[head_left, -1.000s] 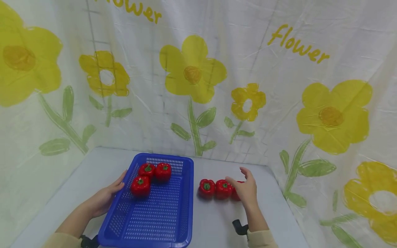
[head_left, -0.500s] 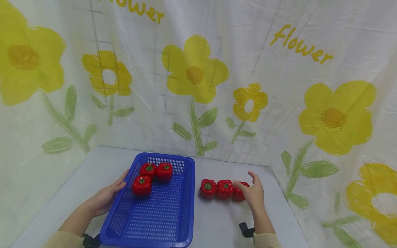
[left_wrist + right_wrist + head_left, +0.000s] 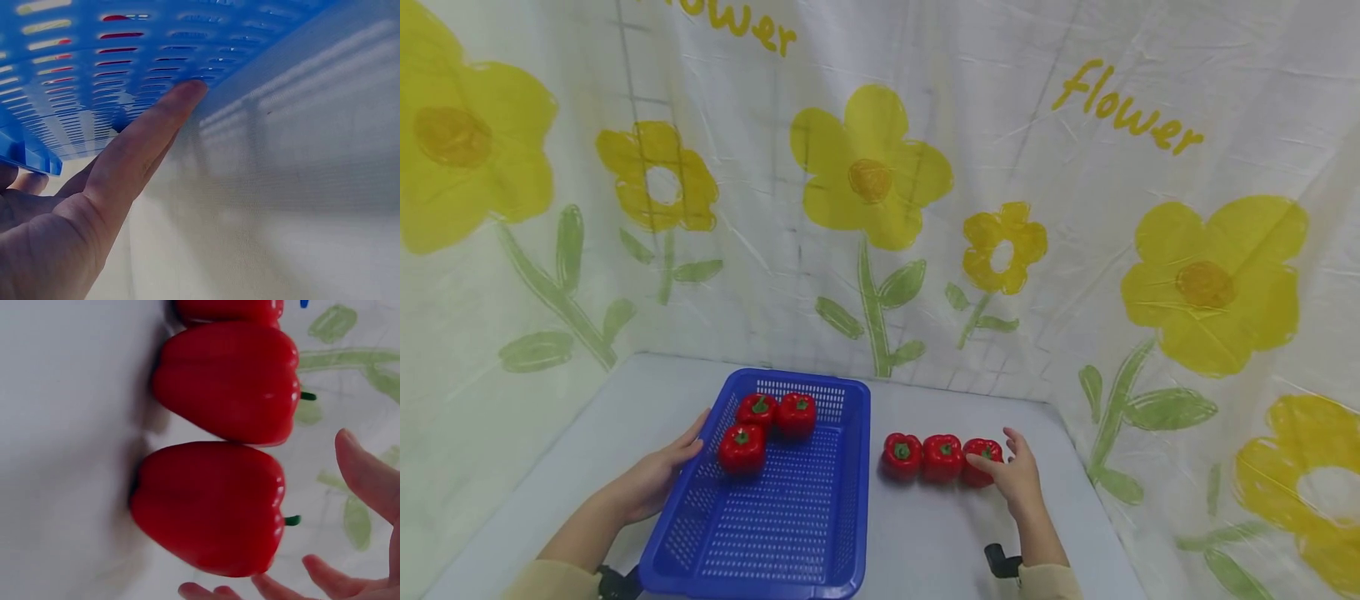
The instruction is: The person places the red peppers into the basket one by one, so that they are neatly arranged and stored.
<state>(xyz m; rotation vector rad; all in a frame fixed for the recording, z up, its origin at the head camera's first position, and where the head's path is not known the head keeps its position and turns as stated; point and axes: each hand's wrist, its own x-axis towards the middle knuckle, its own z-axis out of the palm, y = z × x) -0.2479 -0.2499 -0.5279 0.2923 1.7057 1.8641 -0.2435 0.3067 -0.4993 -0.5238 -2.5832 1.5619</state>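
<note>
A blue plastic basket [image 3: 850, 500] with slotted walls has three red bell peppers [image 3: 742, 450] grouped at its far left end. My left hand [image 3: 658, 477] rests at the basket's left side. In the left wrist view, its straight fingers [image 3: 144, 140] lie against the outer wall under the rim. Right of the basket, three more bell peppers [image 3: 901, 457] stand in a row, green stems up. My right hand [image 3: 1018, 477] is at the rightmost pepper [image 3: 209, 506], thumb and fingers spread around its top. In the right wrist view, one fingertip is right at this pepper's edge.
Everything stands on a white table [image 3: 917, 542]. A white curtain [image 3: 760, 275] printed with yellow flowers hangs behind it and along both sides. Dark camera mounts [image 3: 1002, 561] sit at both wrists.
My right hand has moved right and lower, from over the row to the rightmost bell pepper, now more fully in sight. The left hand and basket hold still.
</note>
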